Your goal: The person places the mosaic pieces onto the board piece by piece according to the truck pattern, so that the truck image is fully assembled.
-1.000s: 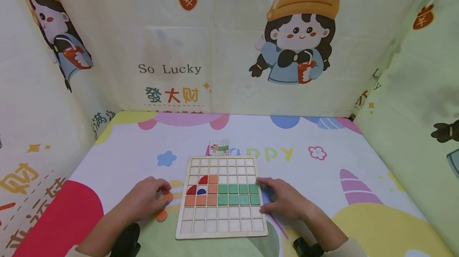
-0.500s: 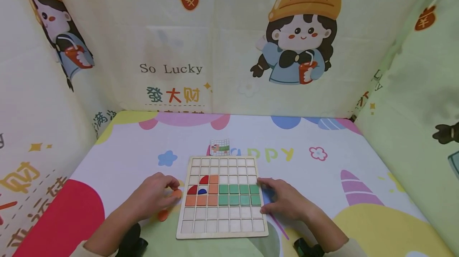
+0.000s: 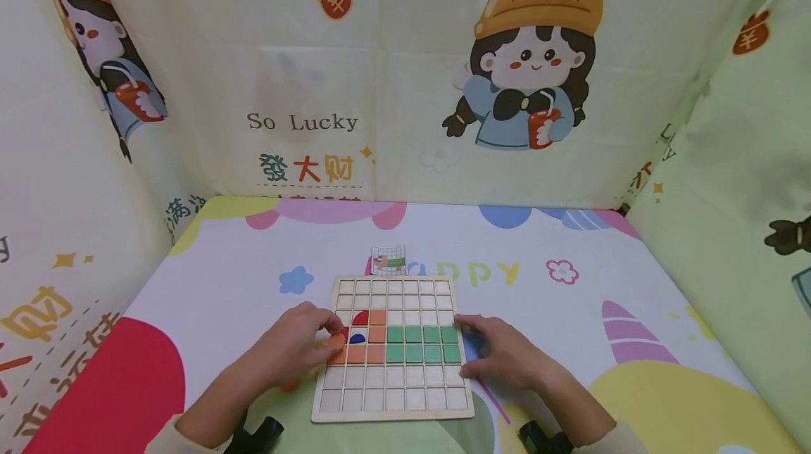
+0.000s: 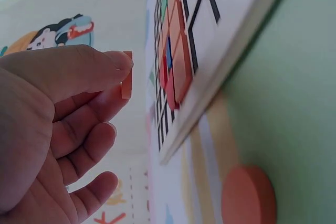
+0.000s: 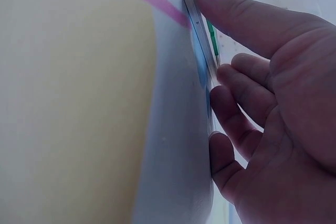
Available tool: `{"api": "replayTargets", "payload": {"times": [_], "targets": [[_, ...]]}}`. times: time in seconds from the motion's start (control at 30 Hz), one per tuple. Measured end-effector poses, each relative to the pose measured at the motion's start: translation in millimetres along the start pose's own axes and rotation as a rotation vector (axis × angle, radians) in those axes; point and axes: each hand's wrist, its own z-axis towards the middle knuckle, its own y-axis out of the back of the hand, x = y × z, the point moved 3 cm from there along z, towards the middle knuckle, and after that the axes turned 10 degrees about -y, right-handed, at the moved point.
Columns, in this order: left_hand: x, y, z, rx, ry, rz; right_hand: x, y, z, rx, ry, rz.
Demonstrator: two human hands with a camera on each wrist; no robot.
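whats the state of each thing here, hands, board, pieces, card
left hand: pinches an orange piece over the board's left edge
right hand: fingers straight, resting against the board's right edge
wooden grid board: flat on the table, partly filled, most cells bare
green tiles: seated in two rows
orange tiles: seated in cells
orange round piece: loose on the table beside the board
pattern card: lying beyond the board

Bare bench (image 3: 222,299) lies open from 9 to 12 o'clock of the wooden board (image 3: 393,398), and again at 3 o'clock past the right hand (image 3: 500,355). The left hand (image 3: 298,348) covers the board's 9 o'clock edge. A small card (image 3: 388,261) sits just beyond its 12 o'clock edge. Cloth walls (image 3: 405,74) close off the bench at 9, 12 and 3 o'clock.
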Motion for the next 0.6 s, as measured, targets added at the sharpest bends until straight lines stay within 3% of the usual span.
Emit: {"api": "replayTargets", "payload": {"times": [0.6], "targets": [[-27.5,-11.8,16.9,0.024,-0.175,-0.015,0.9,0.5,-0.9,0.005,-0.003,0.011]]}}
